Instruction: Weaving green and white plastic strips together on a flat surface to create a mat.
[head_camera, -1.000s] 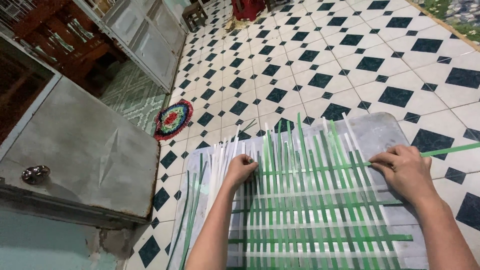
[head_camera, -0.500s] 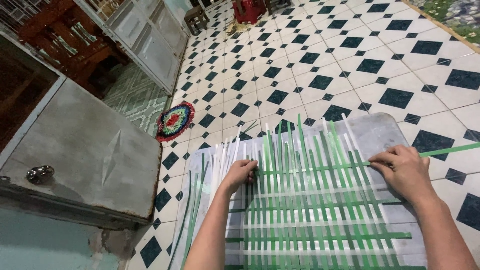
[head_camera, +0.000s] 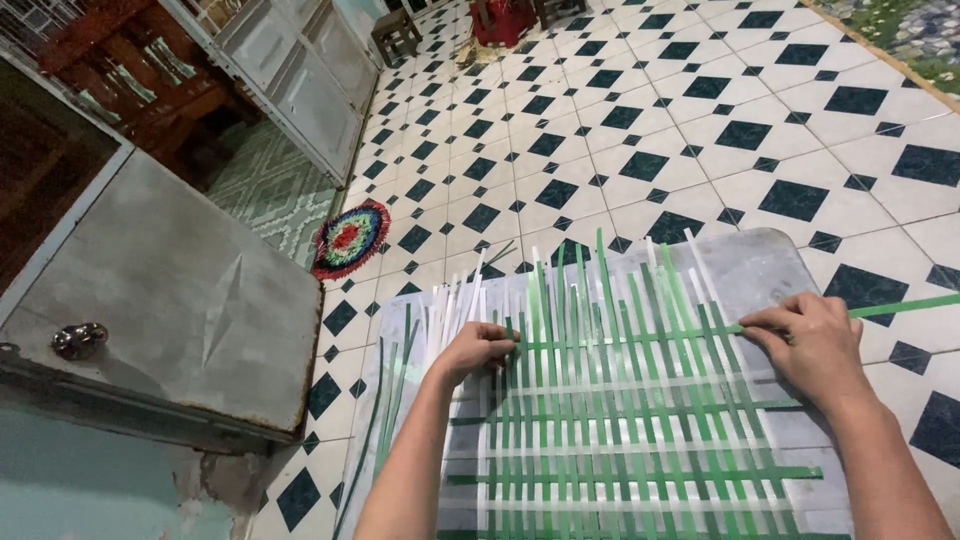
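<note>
Two bare hands work on a flat woven mat of green and white plastic strips (head_camera: 620, 420), which fills the lower middle of the frame and lies on a pale grey sheet (head_camera: 760, 270) spread over the floor. The left hand (head_camera: 480, 350), just left of centre, has its fingers curled and pressed down on the mat's left edge, where a green crosswise strip (head_camera: 640, 338) ends. The right hand (head_camera: 815, 345), at the right of the frame, pinches the same strip between thumb and fingers; the strip's free end runs on past the hand to the right edge of the picture. Loose upright strips fan out beyond the woven part toward the middle of the frame.

Several loose green strips (head_camera: 395, 390) lie beside the mat on its left. The floor of white tiles with dark diamond insets (head_camera: 700, 130) fills the upper right. A round multicoloured rug (head_camera: 350, 238) sits left of centre, near a grey metal door (head_camera: 170, 290) with a round knob at the left.
</note>
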